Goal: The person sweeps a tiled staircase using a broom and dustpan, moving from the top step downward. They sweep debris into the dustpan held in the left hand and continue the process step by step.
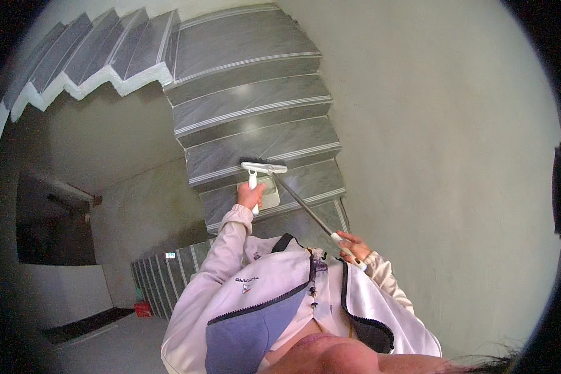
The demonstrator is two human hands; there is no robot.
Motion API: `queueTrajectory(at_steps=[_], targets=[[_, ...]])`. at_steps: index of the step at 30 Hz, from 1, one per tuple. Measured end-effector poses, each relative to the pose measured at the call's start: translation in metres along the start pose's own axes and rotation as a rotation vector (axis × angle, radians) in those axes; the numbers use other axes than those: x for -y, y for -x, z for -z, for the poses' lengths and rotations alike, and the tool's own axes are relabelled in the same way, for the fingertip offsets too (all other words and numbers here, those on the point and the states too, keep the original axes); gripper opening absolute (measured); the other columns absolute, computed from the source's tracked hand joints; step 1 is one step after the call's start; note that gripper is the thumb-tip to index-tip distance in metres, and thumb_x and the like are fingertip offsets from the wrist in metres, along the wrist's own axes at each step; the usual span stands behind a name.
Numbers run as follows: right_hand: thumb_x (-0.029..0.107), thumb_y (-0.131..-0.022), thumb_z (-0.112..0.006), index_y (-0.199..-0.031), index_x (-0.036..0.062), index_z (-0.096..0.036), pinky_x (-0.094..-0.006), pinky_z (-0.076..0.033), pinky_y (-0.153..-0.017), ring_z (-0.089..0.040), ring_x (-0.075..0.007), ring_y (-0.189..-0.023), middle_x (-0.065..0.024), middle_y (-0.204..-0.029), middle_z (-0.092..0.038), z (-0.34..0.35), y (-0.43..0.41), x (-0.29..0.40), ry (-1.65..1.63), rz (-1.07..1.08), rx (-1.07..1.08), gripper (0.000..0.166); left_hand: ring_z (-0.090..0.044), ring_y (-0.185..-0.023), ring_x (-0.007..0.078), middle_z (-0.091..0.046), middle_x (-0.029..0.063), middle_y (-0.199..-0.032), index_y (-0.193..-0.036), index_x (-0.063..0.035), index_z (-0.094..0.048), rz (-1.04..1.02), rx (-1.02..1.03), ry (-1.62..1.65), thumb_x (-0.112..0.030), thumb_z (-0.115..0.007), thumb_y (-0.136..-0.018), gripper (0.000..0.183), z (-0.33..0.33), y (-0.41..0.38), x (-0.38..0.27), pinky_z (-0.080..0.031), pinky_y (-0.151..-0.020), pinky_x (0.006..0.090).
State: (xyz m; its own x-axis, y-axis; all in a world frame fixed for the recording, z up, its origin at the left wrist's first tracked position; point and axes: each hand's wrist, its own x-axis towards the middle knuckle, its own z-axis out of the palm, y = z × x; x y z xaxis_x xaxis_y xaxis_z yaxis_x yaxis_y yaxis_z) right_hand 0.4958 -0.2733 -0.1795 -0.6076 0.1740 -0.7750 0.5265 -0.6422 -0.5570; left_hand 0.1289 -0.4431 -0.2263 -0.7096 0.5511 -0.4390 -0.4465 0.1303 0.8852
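My left hand (250,195) is closed around the upright white handle of a dustpan (270,198), whose pale pan hangs over or rests on a grey stair step; I cannot tell which. In my right hand (354,248) is the white grip of a long-handled broom (304,204) with a metal pole. The pole slants up and left to a white broom head (264,167) with dark bristles. That head lies at a striped step edge, just above the dustpan's handle, and the bristles face the step above.
Grey steps (252,105) with pale striped edges rise ahead, then turn left at a landing (248,39). A plain wall (439,140) borders them on the right. To the left is a drop, with a lower flight (156,276) and a red object (142,309) below.
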Motion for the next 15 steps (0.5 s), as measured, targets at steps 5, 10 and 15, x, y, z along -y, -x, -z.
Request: queueTrajectory(at_steps=[5,10,15], targets=[[0.015,-0.09,-0.053,-0.142,0.0202,-0.033,-0.0258,-0.037,-0.034,-0.044,-0.0128,-0.038,-0.008,-0.062,-0.053,-0.003,0.029,-0.01,-0.165,0.071,-0.148,0.056,-0.044,-0.038,0.0122,-0.048,0.003,-0.052,-0.067,-0.0038,-0.051,0.003,-0.004,0.046,-0.015,-0.065,-0.082,0.023,-0.002,-0.004,0.003,-0.036,-0.034,0.0301],[0.018,-0.092,-0.048,-0.145,0.021,-0.027,-0.0294,-0.04,-0.036,-0.046,-0.0157,-0.039,-0.0094,-0.063,-0.054,0.026,-0.045,-0.002,-0.191,0.213,-0.266,0.057,-0.045,-0.04,0.0106,-0.049,0.0017,-0.056,-0.074,-0.004,-0.052,0.001,0.048,0.008,-0.013,-0.066,-0.082,0.018,-0.005,-0.003,0.0,-0.035,-0.034,0.0283],[0.017,-0.092,-0.047,-0.146,0.0217,-0.023,-0.031,-0.041,-0.038,-0.048,-0.0175,-0.04,-0.01,-0.063,-0.054,0.034,-0.095,-0.008,-0.002,0.217,-0.264,0.059,-0.046,-0.037,0.0138,-0.048,0.0046,-0.05,-0.065,-0.0032,-0.051,-0.007,0.047,-0.005,-0.015,-0.064,-0.081,0.024,-0.017,-0.004,-0.003,-0.037,-0.035,0.031]])
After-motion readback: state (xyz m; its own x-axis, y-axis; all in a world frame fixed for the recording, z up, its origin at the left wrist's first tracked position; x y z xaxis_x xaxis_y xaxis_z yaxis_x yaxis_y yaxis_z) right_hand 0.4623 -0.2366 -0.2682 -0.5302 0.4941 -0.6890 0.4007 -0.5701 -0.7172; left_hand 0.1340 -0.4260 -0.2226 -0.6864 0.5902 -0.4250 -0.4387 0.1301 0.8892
